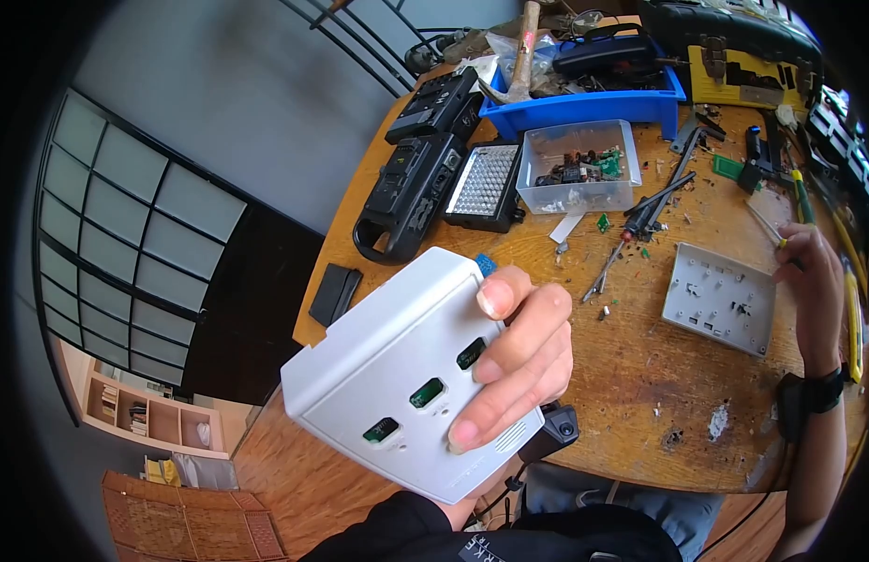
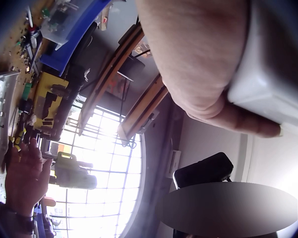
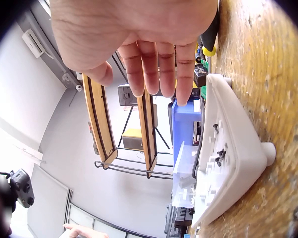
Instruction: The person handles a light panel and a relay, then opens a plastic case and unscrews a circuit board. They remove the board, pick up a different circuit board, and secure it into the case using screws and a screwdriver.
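My left hand (image 1: 533,351) grips a white plastic housing (image 1: 359,361), tilted and raised in front of the table, fingers spread over its face. Green circuit board shows through several oval openings in it. The left wrist view catches only a pale corner of this housing (image 2: 268,74) beside the hand. At the table's right side, my right hand (image 1: 814,272) hovers by a shallow light-grey cover (image 1: 706,314) lying hollow side up, small dark screws (image 3: 220,156) inside it. Its fingers (image 3: 165,74) hang straight with nothing in them. A thin screwdriver (image 1: 767,228) lies near its fingertips.
Behind stand a clear plastic box (image 1: 575,195) of small parts and a blue bin (image 1: 584,114) with a hammer (image 1: 526,47). An LED light panel (image 1: 486,183) and black battery-like units (image 1: 411,192) line the left edge. Loose tools (image 1: 654,206) lie mid-table.
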Demonstrator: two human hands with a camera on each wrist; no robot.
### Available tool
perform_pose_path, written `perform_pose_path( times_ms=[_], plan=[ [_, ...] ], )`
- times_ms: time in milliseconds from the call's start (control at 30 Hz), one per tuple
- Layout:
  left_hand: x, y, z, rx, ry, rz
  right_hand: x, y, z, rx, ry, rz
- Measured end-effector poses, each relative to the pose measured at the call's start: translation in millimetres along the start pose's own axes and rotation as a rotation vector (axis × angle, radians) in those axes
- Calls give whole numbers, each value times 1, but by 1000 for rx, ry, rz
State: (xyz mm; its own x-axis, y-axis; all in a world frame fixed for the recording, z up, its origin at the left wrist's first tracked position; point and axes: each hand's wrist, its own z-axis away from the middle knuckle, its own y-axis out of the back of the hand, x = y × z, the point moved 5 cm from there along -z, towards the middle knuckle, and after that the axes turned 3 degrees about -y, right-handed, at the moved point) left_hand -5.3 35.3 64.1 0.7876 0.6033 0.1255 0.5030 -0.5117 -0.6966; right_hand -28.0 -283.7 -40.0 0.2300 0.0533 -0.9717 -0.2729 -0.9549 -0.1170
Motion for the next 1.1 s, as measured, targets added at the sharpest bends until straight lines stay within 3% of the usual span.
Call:
perform_pose_path(
  times_ms=[733,833,900,1100],
  plan=[
    [-6,2,3,53,-27,-33,-2,-4,2,-33,22,79],
    [-14,1,-1,207,-58,-131,-4,-8,3,-8,16,34],
    [-19,14,1,506,-62,-410,-7,-11,3,-5,-3,-68],
    [-44,68,19,802,98,-1041,-20,-23,10,-54,38,-59]
  ],
)
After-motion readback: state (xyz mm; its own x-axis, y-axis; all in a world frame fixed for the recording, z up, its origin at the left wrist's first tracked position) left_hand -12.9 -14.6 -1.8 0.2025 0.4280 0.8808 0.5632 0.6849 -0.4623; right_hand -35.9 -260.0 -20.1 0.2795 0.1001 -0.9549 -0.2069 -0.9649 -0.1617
